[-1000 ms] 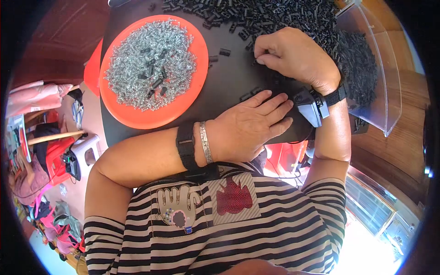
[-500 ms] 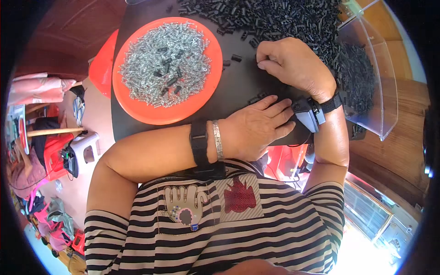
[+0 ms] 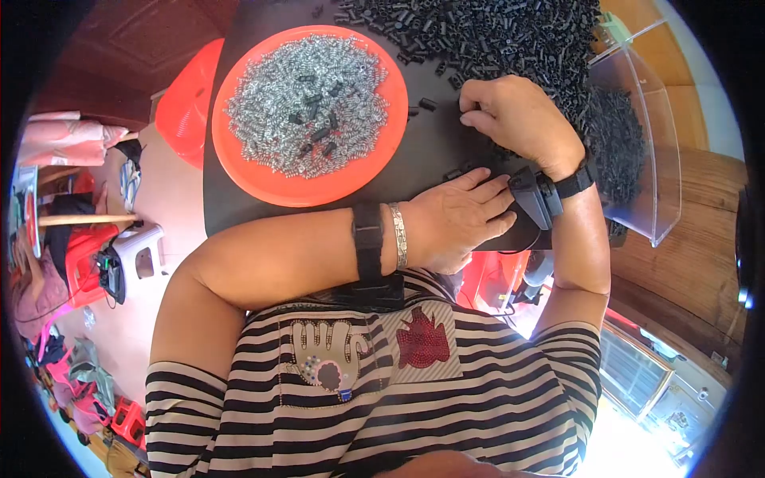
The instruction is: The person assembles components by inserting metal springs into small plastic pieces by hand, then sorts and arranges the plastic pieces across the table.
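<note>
My left hand (image 3: 454, 221) lies palm down at the near edge of the black table (image 3: 430, 147), its fingers spread, close to a few small black parts. Further forward, my right hand (image 3: 518, 119) is closed, with thumb and fingers curled towards each other beside the large heap of black parts (image 3: 478, 36). Whatever it may hold is hidden. A red plate (image 3: 279, 191) on the left carries a pile of small metal springs (image 3: 271, 103), with several black pieces on top.
A clear plastic bin (image 3: 665, 187) with black parts (image 3: 617, 143) stands at the right. Two loose black pieces (image 3: 428, 103) lie between plate and heap. On the left are a red chair (image 3: 187, 103) and a pale stool (image 3: 139, 251); part of another person shows at the far left.
The view has shifted, so the plate and table appear further right. My right hand's thumb and forefinger look slightly less tightly pressed together. My left hand stays spread on the table.
</note>
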Action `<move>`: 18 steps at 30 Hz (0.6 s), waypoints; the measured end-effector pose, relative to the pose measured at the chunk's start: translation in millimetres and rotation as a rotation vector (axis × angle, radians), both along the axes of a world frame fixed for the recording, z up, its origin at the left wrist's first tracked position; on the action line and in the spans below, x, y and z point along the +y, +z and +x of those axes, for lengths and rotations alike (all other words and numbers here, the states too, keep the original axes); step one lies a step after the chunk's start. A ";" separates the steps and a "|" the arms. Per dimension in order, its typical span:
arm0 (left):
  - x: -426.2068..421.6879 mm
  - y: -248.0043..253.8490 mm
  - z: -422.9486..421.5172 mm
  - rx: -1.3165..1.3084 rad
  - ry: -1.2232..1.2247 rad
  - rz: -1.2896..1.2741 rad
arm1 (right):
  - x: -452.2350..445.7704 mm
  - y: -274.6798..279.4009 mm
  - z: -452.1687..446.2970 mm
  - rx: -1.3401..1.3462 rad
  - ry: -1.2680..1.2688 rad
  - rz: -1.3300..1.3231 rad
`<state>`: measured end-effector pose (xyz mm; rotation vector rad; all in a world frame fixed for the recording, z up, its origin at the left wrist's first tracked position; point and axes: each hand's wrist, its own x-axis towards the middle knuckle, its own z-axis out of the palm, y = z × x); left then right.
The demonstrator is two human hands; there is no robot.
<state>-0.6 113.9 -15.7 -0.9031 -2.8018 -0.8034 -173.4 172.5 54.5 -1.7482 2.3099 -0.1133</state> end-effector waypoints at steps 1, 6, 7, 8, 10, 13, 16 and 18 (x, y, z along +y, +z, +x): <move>0.0 0.0 0.0 0.002 0.002 -0.003 | 0.3 -0.7 -0.7 -0.004 0.006 -0.008; -1.7 1.7 -0.9 -0.029 -0.015 0.016 | -3.0 -0.3 -0.2 0.018 0.088 -0.111; -1.1 -1.1 -0.8 -0.038 -0.022 0.025 | -8.3 3.1 4.4 -0.014 0.090 -0.141; -0.4 -3.2 -0.5 -0.049 -0.032 0.033 | -14.5 6.8 11.0 -0.048 0.090 -0.170; -2.2 -3.6 -0.8 -0.042 -0.049 0.071 | -31.2 12.8 28.6 -0.089 0.215 -0.343; 0.7 -13.7 -1.1 0.016 -0.041 0.184 | -55.9 4.5 49.6 0.039 0.247 -0.272; 4.8 -23.8 3.4 0.045 0.003 0.203 | -64.7 5.8 62.4 0.022 0.289 -0.273; 4.9 -22.6 2.4 0.019 0.000 0.226 | -63.5 5.4 63.4 -0.067 0.303 -0.395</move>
